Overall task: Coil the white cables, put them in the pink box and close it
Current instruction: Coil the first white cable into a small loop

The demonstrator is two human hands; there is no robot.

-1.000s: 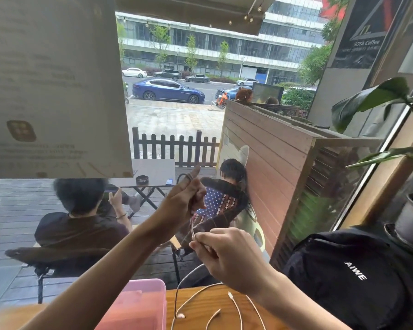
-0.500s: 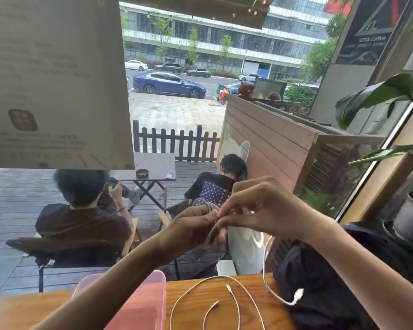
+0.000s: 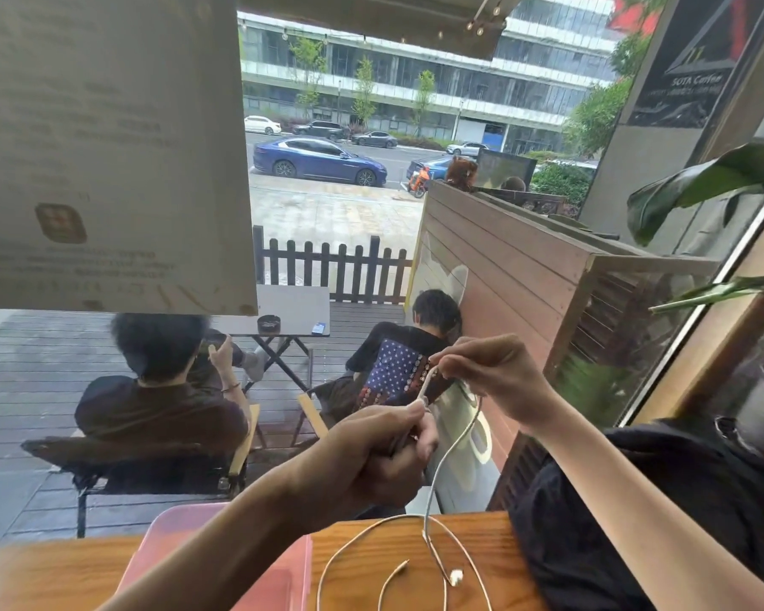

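The left hand (image 3: 371, 452) is clenched on the thin white cable (image 3: 455, 438) coil; the right hand (image 3: 495, 377) pinches the next loop. Keep each turn even (tail trailing over the wooden table (image 3: 415, 566)), I'd judge.

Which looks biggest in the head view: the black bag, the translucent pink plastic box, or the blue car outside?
1. Black bag
2. Translucent pink plastic box, though an arm covers part of it
3. Blue car, which looks smallest only because it is far off

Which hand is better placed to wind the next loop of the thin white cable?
Right hand: it pinches the thin white cable just above its free hanging length, while the left hand is clamped around the coil.
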